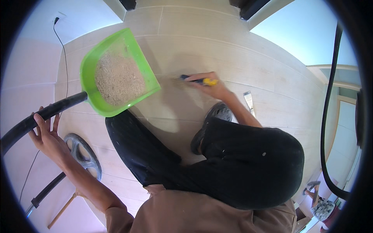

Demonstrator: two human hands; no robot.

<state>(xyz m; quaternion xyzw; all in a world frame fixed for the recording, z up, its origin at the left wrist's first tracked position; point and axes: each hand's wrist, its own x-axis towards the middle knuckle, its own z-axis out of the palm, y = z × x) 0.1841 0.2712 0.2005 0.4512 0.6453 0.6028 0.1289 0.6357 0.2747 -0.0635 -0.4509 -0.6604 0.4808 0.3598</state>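
Observation:
My left hand (pixel 48 136) is closed around the black handle (pixel 64 105) of a green dustpan (pixel 88 70). The pan hangs tilted above the floor, and a heap of pale, sandy debris (pixel 118 79) lies in it. My right hand (pixel 210 86) reaches down to the tiles to the right of the pan. It grips a slim hand tool with a black-and-yellow handle (pixel 198 80), its end pointing left toward the pan. The tip is blurred, so its kind is unclear. On the floor by my right forearm lies a flat scraper (pixel 249 101) with a whitish, stained surface.
A dark spoked disc (pixel 83 155) stands on the left beside a black tube (pixel 48 189) and a wooden stick (pixel 62 211). A thin black cable (pixel 65 62) runs down the left wall. A thick black cord (pixel 328 105) hangs at right. Another person (pixel 323 206) is at the lower right.

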